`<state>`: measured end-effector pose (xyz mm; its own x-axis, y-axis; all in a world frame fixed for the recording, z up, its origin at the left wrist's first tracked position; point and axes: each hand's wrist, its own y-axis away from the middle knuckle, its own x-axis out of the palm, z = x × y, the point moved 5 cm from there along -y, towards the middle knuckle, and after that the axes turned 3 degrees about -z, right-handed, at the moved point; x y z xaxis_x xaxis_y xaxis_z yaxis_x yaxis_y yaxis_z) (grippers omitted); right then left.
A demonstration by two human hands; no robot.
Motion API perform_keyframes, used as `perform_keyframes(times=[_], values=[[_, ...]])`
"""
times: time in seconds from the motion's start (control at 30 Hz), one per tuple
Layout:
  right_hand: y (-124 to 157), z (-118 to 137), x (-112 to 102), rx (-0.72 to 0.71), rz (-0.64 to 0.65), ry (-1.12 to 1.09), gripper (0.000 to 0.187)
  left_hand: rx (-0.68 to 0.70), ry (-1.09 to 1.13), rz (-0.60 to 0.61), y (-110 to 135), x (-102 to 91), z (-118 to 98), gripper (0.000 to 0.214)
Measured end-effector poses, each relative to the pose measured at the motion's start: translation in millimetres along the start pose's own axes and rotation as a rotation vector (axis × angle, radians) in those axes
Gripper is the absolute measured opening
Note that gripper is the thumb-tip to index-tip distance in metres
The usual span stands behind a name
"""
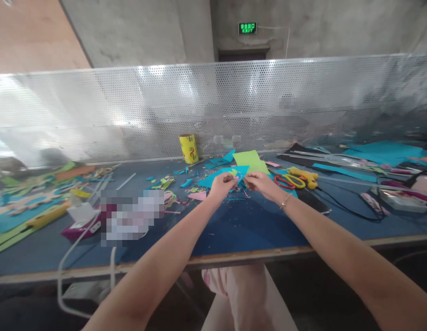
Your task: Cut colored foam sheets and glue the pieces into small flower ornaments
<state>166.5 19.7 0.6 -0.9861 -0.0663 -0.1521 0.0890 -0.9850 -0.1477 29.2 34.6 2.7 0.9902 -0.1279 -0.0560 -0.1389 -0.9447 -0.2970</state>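
Nearest the camera, a lap (pixel 241 299) in pale pink cloth shows below the worn wooden edge of the table (pixel 234 259), whose top is covered in dark blue. Two bare forearms reach across it and meet near the middle.

The left hand (pixel 222 184) is curled, its fingers closed in a pinch on the near corner of a blue sheet (pixel 216 175), a thin, flat, triangular piece that lies on the table just beyond the knuckles. The right hand (pixel 263 183) carries a thin bracelet (pixel 285 201) at the wrist. Its fingertips are pressed together at the same corner, almost touching those of the left; what lies between them is too small to tell.

Small paper scraps (pixel 196 186) in blue, green and pink are strewn to the left of the hands. Scissors (pixel 296 179) with yellow and red handles lie just right of the right hand. A white cable (pixel 66 262) loops over the near edge at left.

Beyond the blue sheet lies a flat yellow-green sheet (pixel 249 160), partly overlapping it. Farther back a yellow can (pixel 189 148) stands upright against a perforated metal screen (pixel 130 110), shiny and finely dotted, which runs the table's full width. On the concrete wall above it glows a green exit sign (pixel 247 28).
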Motion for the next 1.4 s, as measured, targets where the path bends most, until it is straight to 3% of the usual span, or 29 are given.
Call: perform_keyframes(times=[0.43, 0.63, 0.87, 1.4], values=[[-1, -1, 1, 0.004, -0.021, 0.09, 0.012, 0.153, -0.318, -0.103, -3, -7.9, -2, 0.02], [-1, 3, 2, -0.098, -0.048, 0.124, 0.018, 0.16, -0.238, -0.042, -1, -0.8, -4, 0.021], [-1, 4, 2, -0.108, -0.058, 0.088, 0.021, 0.171, -0.177, -0.034, 0, -0.1, -6, 0.02], [0, 4, 3, -0.088, -0.059, 0.054, 0.025, 0.278, -0.323, -0.004, 2, 1.8, -11, 0.024]])
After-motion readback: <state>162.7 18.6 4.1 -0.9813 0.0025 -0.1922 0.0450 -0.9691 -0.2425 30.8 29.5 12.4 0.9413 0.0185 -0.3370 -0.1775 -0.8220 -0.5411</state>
